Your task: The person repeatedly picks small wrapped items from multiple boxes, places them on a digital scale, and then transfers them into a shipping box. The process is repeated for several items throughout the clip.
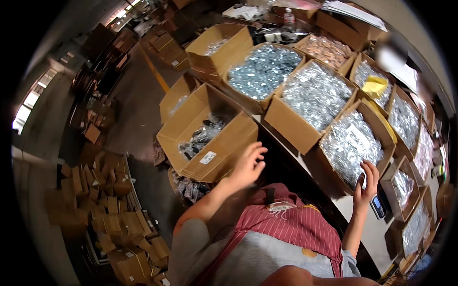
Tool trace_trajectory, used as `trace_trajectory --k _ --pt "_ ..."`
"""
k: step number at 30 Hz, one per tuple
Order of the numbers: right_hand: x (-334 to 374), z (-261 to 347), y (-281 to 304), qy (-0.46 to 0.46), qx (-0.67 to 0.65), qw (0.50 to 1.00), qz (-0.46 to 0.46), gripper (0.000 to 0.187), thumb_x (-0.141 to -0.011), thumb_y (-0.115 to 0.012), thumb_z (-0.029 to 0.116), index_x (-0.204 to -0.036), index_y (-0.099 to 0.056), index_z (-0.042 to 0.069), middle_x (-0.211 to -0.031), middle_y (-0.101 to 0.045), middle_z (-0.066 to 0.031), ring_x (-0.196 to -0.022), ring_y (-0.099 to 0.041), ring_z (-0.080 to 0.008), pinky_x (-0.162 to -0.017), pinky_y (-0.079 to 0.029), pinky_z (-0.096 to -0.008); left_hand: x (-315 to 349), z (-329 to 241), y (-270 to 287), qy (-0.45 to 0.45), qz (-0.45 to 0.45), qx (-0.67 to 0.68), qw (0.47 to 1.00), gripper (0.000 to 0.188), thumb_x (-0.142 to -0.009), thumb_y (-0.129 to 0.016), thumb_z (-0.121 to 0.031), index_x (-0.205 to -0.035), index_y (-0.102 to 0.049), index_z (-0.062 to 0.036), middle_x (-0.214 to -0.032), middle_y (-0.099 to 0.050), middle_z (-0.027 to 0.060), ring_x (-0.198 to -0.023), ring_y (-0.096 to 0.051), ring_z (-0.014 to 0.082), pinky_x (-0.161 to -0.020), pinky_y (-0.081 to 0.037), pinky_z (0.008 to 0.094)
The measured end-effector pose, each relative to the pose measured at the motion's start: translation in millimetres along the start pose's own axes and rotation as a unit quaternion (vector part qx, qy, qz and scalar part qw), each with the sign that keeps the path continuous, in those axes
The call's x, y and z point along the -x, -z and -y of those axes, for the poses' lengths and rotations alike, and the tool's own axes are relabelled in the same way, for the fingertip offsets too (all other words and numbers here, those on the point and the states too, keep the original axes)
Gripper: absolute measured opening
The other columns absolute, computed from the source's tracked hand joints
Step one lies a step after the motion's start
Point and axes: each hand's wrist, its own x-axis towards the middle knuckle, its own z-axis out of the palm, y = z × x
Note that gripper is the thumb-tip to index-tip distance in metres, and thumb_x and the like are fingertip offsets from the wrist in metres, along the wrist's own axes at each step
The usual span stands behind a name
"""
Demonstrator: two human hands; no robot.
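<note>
- The gray floor (138, 107) has a yellow line on it.
- The long desk (348, 209) has a pale top, with boxes sitting along it.
- A big heap of brown boxes (131, 221) is low on the left.
- The person wears a red apron (286, 226) with thin stripes.
- A big open box (234, 148) is by the left hand. Dark things in clear bags (202, 136) lie inside it.
- A box (330, 159) full of shiny silver packs (350, 136) is by the right hand. A white paper lies on the packs.
- The left hand (251, 164) is open with bent fingers, and looks empty. It is right at the edge of the big box; I cannot tell if they touch.
- The right hand (366, 183) is open with curled fingers at the near corner of the silver packs' box. I cannot tell if it touches.
- A clear bottle (289, 18) stands far back.
- A small phone (378, 207) lies beside the right hand.
</note>
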Motion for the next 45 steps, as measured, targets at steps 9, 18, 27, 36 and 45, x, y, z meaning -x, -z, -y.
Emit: trace_trajectory --k 9,18,27,36,45 --pt "-3.0 49.1 -87.6 -0.037 -0.046 0.998 0.033 0.034 -0.081 -0.045 -0.016 -0.103 -0.067 -0.002 -0.112 -0.065 -0.0145 -0.104 -0.063 -0.0252 -0.087 -0.049 -0.032 -39.1 183.1 197.7 0.118 -0.141 -0.216 0.959 0.026 -0.082 -0.058 -0.005 -0.106 -0.067 -0.0046 -0.116 -0.062 0.0192 -0.105 -0.061 0.0371 -0.086 -0.052 0.0447" --pt "-45.2 154.7 -283.4 -0.057 -0.109 0.981 0.151 0.032 -0.069 -0.046 -0.014 -0.09 -0.068 -0.001 -0.101 -0.069 -0.0135 -0.095 -0.067 -0.0255 -0.083 -0.052 -0.0317 -73.6 313.0 262.5 0.133 0.161 -0.323 0.923 0.022 -0.073 -0.059 -0.008 -0.09 -0.074 -0.0069 -0.09 -0.071 0.0185 -0.089 -0.068 0.0372 -0.079 -0.053 0.047" --pt "-94.6 277.4 -441.4 0.23 -0.213 0.888 0.338 0.032 -0.064 -0.06 -0.006 -0.094 -0.067 0.002 -0.101 -0.069 -0.0104 -0.089 -0.068 -0.03 -0.077 -0.056 -0.0388 -72.8 420.4 189.1 0.035 0.401 -0.341 0.85 0.025 -0.072 -0.066 -0.019 -0.092 -0.072 -0.0053 -0.096 -0.07 0.0172 -0.094 -0.068 0.0359 -0.079 -0.055 0.0437" --pt "-111.9 251.9 -479.6 -0.117 -0.242 0.891 0.365 0.028 -0.077 -0.051 -0.012 -0.097 -0.068 -0.001 -0.088 -0.068 -0.0139 -0.079 -0.07 -0.0235 -0.072 -0.054 -0.032 -50.3 308.4 312.9 0.255 0.099 0.399 0.876 0.036 -0.074 -0.071 -0.001 -0.109 -0.063 -0.0035 -0.099 -0.067 0.0072 -0.091 -0.063 0.0191 -0.084 -0.049 0.0339" --pt "-74.9 322.1 -686.9 0.355 -0.04 0.657 0.664 0.028 -0.082 -0.055 0.012 -0.106 -0.065 0.004 -0.108 -0.068 -0.017 -0.101 -0.064 -0.0364 -0.086 -0.053 -0.0437 77.3 224.7 298.5 0.205 -0.418 0.665 0.584 0.028 -0.089 -0.052 -0.03 -0.105 -0.057 -0.0072 -0.071 -0.049 0.0009 -0.06 -0.045 0.0132 -0.053 -0.037 0.0295"
